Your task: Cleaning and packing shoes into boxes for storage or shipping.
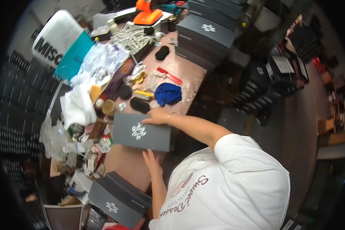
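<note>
A dark grey lidded box [157, 132] with a white flower-like mark lies on the table in front of me. My right hand [158, 116] grips its far edge, with fingers bent over the lid. At the opposite edge is my left hand [152, 163], its fingers stretched apart and the tips at the box's side. Just beyond the right hand lie a black oval pad [140, 105], a yellow-handled brush [143, 94] and a bunched blue cloth [168, 94].
Another grey box [117, 203] sits at the table's lower end. Grey boxes [205, 32] are stacked at the far end. Crumpled white paper [99, 63], a bundle of white sticks [132, 38], a red tool [169, 75] and an orange stand [147, 17] crowd the table.
</note>
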Demonstrator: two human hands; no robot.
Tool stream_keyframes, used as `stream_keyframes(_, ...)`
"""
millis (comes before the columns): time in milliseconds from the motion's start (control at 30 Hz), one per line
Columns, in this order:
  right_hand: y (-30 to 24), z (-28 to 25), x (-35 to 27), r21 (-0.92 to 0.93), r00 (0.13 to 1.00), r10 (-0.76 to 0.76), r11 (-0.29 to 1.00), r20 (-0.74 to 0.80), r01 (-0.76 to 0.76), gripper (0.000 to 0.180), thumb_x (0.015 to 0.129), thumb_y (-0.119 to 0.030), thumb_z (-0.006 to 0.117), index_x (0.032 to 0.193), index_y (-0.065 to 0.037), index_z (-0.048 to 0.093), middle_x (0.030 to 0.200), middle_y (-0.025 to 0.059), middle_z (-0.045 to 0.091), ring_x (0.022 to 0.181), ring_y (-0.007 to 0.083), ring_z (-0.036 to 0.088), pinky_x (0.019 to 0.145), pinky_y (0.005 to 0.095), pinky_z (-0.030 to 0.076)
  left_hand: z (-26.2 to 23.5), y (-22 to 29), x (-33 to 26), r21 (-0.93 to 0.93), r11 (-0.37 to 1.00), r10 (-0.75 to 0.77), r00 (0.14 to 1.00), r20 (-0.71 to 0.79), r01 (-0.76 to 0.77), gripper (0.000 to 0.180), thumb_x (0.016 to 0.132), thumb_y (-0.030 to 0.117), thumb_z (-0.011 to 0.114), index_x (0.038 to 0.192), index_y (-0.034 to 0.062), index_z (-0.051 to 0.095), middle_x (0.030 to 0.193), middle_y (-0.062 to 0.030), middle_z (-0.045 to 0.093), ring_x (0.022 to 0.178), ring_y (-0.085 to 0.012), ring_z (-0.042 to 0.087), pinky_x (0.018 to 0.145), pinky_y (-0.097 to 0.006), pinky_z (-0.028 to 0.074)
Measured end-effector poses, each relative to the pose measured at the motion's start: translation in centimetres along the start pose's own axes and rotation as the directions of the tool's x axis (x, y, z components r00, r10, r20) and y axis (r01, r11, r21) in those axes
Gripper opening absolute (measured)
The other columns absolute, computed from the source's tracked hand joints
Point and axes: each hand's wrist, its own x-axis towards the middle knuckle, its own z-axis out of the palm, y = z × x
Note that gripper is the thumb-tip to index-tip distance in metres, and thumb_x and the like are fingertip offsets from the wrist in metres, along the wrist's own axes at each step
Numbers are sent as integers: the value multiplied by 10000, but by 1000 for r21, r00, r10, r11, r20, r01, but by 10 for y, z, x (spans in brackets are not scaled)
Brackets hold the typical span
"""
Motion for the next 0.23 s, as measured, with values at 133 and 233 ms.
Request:
stream_keyframes(133,-20,-2,-1,-67,988,138,989,75,-133,803,765,-724,525,1019,21,684,1004,229,668,962,345,651,825,431,510,1,3,31,-52,995,-80,989,123,87,638,927,409,564,1384,24,340,1346,-159,444,1206,-295,476,967,-446,414)
stream_keyframes(233,3,-3,-7,-74,983,72,995,166,-60,843,787,-724,503,1191,8,615,1133,277,613,1075,347,614,925,439,467,-2,-3,40,-31,996,-74,989,128,78,558,939,344,565,1368,55,357,1331,-123,461,1159,-305,509,951,-471,444)
